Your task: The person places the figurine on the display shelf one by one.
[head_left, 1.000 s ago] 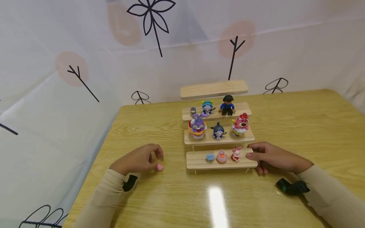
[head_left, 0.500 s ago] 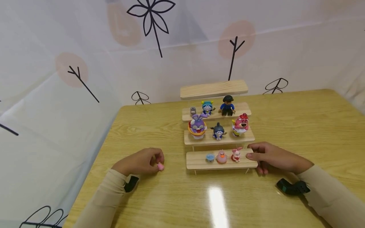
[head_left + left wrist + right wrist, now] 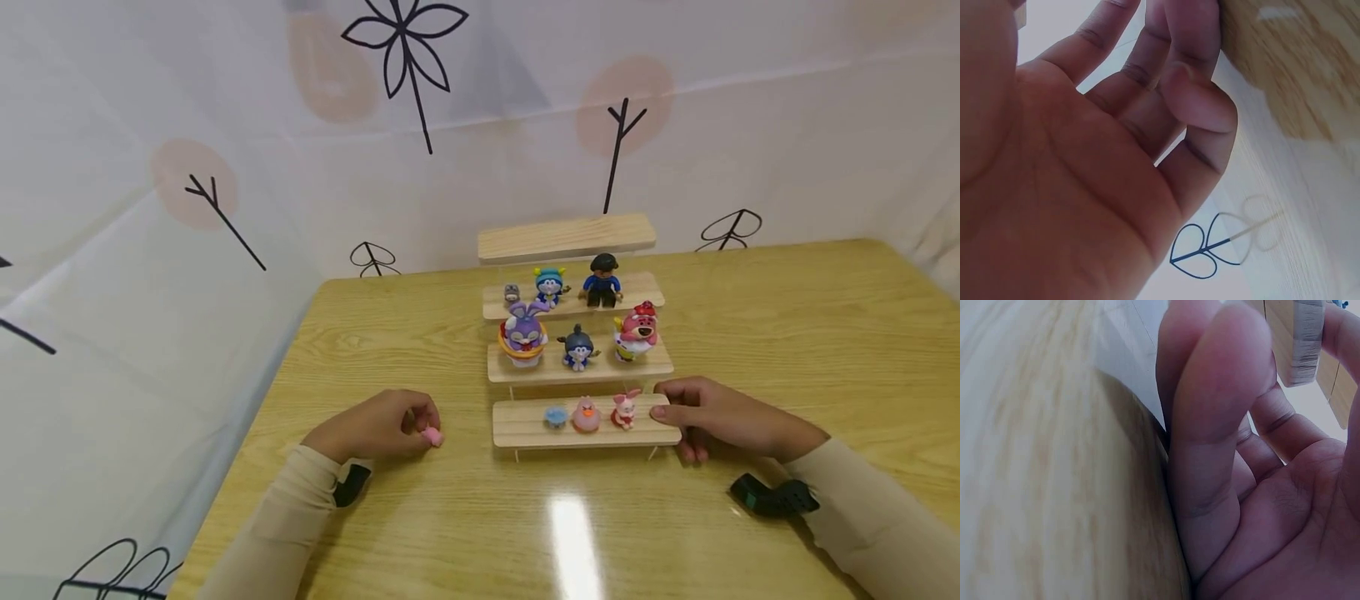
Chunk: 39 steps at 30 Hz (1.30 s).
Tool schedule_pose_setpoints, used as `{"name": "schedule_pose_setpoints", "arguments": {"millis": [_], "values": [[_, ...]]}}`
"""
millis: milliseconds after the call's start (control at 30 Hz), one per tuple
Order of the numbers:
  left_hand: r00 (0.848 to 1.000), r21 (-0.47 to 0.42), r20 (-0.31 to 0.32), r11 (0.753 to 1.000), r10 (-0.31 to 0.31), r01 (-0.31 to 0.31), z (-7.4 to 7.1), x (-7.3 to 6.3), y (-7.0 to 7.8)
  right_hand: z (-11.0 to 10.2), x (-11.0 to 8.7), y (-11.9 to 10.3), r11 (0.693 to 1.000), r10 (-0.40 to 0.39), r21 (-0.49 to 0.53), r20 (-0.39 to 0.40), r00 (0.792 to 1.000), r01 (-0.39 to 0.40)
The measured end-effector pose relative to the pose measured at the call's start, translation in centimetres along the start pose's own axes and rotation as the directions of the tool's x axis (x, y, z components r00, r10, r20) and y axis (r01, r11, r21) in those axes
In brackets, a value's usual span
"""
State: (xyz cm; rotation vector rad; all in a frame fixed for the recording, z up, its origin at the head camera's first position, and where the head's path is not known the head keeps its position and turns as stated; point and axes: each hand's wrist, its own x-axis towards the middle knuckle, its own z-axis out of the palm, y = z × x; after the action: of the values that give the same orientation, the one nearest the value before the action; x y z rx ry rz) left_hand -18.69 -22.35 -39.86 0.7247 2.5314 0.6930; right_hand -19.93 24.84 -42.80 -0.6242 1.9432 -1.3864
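Observation:
In the head view my left hand [image 3: 375, 427], left of the stand and low over the table, pinches a small pink toy [image 3: 432, 436] between thumb and fingers. The left wrist view shows the palm and curled fingers; the toy is out of sight there. My right hand [image 3: 731, 421] grips the right end of the lowest shelf [image 3: 517, 422] of a tiered wooden stand, thumb on top. In the right wrist view the shelf's end [image 3: 1305, 344] lies between thumb and fingers. On that shelf sit a light-blue piece [image 3: 556, 417], a pink duck figure [image 3: 587, 416] and a piglet figure [image 3: 624, 411].
The middle shelf holds a purple rabbit figure [image 3: 523, 335], a dark-capped figure [image 3: 577, 349] and a pink bear figure [image 3: 637, 332]. Above are a small grey figure [image 3: 512, 294], a blue-hatted figure [image 3: 550, 286] and a toy man [image 3: 602, 282]. A patterned cloth [image 3: 495, 175] hangs behind the table [image 3: 420, 533].
My left hand has closed its fingers on the pink toy and shifted slightly right with it. The right hand stays on the shelf end.

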Motion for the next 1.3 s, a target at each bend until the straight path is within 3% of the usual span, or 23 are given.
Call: {"name": "schedule_pose_setpoints", "arguments": {"millis": [333, 500, 867, 1300], "values": [[0.999, 0.019, -0.037, 0.999, -0.027, 0.028, 0.3, 0.3, 0.5, 0.1, -0.1, 0.0, 1.000, -0.001, -0.002, 0.003, 1.000, 0.001], [0.996, -0.004, -0.089, 1.000, -0.022, 0.022, 0.2, 0.3, 1.0, 0.1, -0.1, 0.0, 1.000, 0.019, -0.001, 0.008, 1.000, -0.019], [0.983, -0.003, -0.181, 0.999, 0.042, -0.043, 0.1, 0.3, 2.0, 0.1, -0.2, 0.0, 1.000, -0.012, -0.010, 0.003, 1.000, 0.012], [0.946, 0.026, -0.286, 0.988, 0.151, -0.150, 0.3, 0.5, 3.3, 0.1, -0.2, -0.2, 1.000, -0.019, -0.017, -0.003, 1.000, 0.019]]}}
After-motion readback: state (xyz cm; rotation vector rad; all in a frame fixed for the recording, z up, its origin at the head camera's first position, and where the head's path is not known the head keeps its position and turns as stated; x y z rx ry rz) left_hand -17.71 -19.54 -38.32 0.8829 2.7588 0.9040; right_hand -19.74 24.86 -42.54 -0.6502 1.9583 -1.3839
